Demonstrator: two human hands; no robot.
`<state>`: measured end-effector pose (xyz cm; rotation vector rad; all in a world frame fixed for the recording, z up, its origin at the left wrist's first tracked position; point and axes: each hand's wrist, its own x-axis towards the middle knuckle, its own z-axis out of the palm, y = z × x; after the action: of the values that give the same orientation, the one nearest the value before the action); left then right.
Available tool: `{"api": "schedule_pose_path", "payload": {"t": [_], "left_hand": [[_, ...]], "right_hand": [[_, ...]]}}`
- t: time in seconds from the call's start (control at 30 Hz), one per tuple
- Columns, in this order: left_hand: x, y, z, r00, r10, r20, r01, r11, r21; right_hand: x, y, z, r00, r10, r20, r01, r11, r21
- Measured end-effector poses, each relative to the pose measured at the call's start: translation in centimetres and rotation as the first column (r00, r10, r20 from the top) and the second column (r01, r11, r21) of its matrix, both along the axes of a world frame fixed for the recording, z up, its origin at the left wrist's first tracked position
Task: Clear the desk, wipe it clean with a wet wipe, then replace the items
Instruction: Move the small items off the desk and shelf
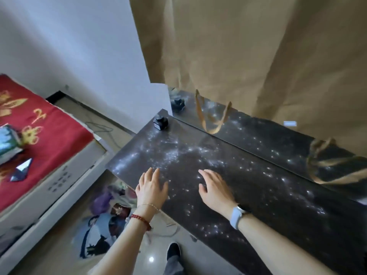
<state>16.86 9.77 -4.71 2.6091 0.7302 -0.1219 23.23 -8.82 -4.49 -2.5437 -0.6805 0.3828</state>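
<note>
The desk [258,185] has a dark top speckled with star-like white dots and runs from upper left to lower right. A small black object [160,122] sits at its far left corner. My left hand [152,187] hovers over the near left edge, fingers spread, holding nothing. My right hand [215,188] is flat over the middle of the desk, fingers apart and empty, with a pale blue watch on the wrist. No wet wipe is visible.
A mirror panel [268,135] along the desk's back reflects tan curtains [248,46]. To the left stands a white box under a red embroidered cloth [39,132] bearing a book and a small pyramid. A printed bag [105,215] and cables lie on the floor.
</note>
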Motion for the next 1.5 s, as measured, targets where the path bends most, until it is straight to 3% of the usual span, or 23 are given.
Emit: {"api": "schedule_pose_path", "payload": {"t": [0.13, 0.3, 0.47, 0.6, 0.73, 0.97, 1.17, 1.37, 1.5], "left_hand": [[5.1, 10.3, -1.9, 0.994, -0.048, -0.103, 0.054, 0.997, 0.060], [9.4, 16.9, -5.2, 0.966, -0.136, -0.218, 0.158, 0.983, 0.089], [10.3, 18.7, -7.1, 0.959, -0.156, -0.239, 0.178, 0.981, 0.075], [10.4, 19.1, -7.3, 0.964, -0.155, -0.217, 0.169, 0.985, 0.044], [10.4, 19.3, -7.5, 0.966, -0.158, -0.204, 0.164, 0.986, 0.014], [10.2, 19.4, -7.5, 0.967, -0.149, -0.208, 0.156, 0.988, 0.019], [10.7, 18.6, -5.9, 0.970, -0.095, -0.223, 0.106, 0.994, 0.037], [9.9, 10.2, -1.4, 0.986, -0.161, 0.035, 0.164, 0.983, -0.084], [7.4, 0.4, 0.3, 0.924, -0.362, 0.126, 0.381, 0.904, -0.196]], "right_hand": [[6.4, 11.1, -0.7, 0.999, -0.024, -0.022, 0.024, 1.000, 0.012], [13.6, 20.2, -1.7, 0.997, -0.078, -0.018, 0.077, 0.997, -0.013], [19.0, 25.0, -3.0, 0.990, -0.136, 0.029, 0.138, 0.989, -0.059], [21.5, 26.9, -3.9, 0.978, -0.200, -0.064, 0.195, 0.978, -0.078], [21.8, 27.5, -4.5, 0.970, -0.236, -0.051, 0.236, 0.972, -0.009], [17.7, 25.5, -3.3, 0.976, -0.193, -0.095, 0.204, 0.972, 0.116], [9.6, 19.4, -1.3, 0.932, -0.318, -0.174, 0.353, 0.905, 0.236], [2.3, 9.8, 0.5, 0.825, -0.526, -0.207, 0.564, 0.784, 0.257], [-2.9, 1.6, 1.6, 0.709, -0.680, -0.188, 0.704, 0.668, 0.243]]}}
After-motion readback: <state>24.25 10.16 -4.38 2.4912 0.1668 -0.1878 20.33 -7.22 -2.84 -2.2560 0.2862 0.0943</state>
